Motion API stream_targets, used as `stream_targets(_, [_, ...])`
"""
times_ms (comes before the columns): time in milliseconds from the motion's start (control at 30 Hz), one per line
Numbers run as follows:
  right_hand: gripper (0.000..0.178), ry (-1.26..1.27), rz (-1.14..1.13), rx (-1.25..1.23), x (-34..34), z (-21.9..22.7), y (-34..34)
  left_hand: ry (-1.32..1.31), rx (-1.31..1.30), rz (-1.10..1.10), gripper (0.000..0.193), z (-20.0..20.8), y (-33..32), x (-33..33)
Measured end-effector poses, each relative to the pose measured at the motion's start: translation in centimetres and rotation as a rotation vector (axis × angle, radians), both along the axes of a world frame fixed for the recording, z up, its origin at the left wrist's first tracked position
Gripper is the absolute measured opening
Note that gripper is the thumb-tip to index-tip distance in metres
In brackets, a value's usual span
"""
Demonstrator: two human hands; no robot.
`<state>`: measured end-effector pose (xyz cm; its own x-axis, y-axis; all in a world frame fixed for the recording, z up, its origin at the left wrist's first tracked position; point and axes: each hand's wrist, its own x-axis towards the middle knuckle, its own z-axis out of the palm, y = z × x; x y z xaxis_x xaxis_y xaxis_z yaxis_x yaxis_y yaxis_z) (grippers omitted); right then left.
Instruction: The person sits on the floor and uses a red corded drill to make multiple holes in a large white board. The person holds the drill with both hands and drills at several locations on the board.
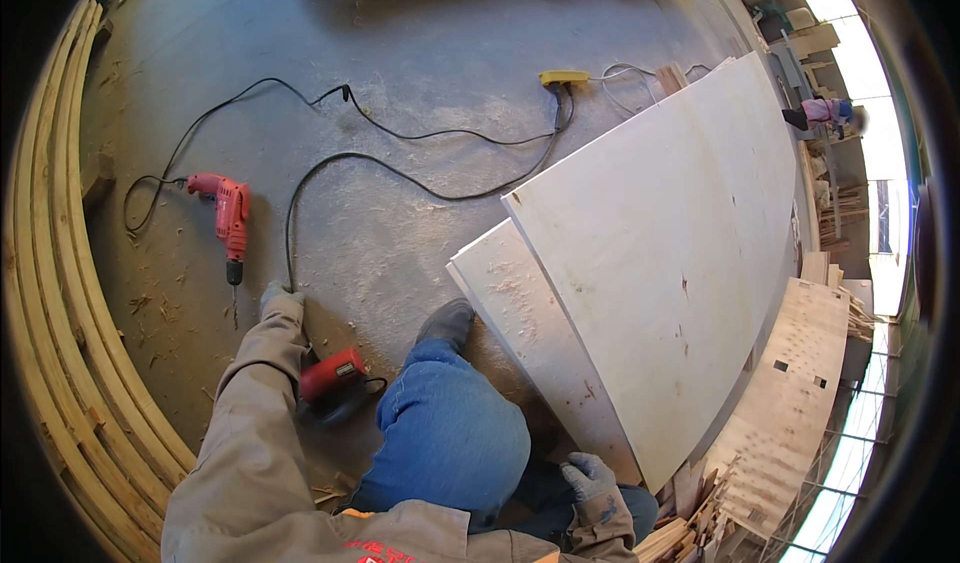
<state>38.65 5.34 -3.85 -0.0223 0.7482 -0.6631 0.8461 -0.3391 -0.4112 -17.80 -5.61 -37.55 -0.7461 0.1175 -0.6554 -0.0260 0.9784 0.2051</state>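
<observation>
My left hand [282, 301], in a pale work glove, reaches low over the floor. It closes around a black power cord [291, 233]. Close to that forearm lies a red corded power tool [332, 373], partly hidden by my sleeve, its exact kind unclear. A red power drill [232, 213] with a long bit lies on the floor, left of and beyond my left hand. My gloved right hand [590, 478] is by my bent knee, near the lower corner of stacked pale plywood sheets [660, 273]. Its fingers are loosely bent and apart, with nothing seen in them.
Long timber boards [65, 293] are stacked along the left. A yellow power strip [563, 78] lies farther off, with cords trailing across the sawdust-strewn floor [400, 233]. Wood scraps [700, 513] and a plywood panel [785, 393] are at right; another person [825, 113] is far right.
</observation>
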Motion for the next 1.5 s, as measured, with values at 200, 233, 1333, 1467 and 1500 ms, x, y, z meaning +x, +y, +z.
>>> stream_targets(200, [0.034,0.002,0.013,-0.038,-1.0,-0.1,0.8,0.005,-0.129,-0.083,0.032,-0.1,1.9,-0.1])
stream_targets(233, [0.034,0.011,-0.014,-0.052,-0.9,-0.4,1.1,-0.007,-0.146,-0.126,0.03,-0.1,2.0,-0.1])
stream_targets(1333, [0.035,-0.01,0.008,-0.168,-3.2,-3.3,1.3,0.308,0.036,0.131,0.028,0.8,-5.7,-4.6])
stream_targets(1467, [0.037,0.025,-0.037,-0.189,-1.9,-4.5,0.3,0.295,-0.036,0.217,0.032,3.6,-6.2,-5.4])
stream_targets(1500, [0.037,-0.004,0.002,-0.18,-2.3,-4.2,0.7,0.275,-0.085,0.242,0.033,2.4,-7.4,-5.8])
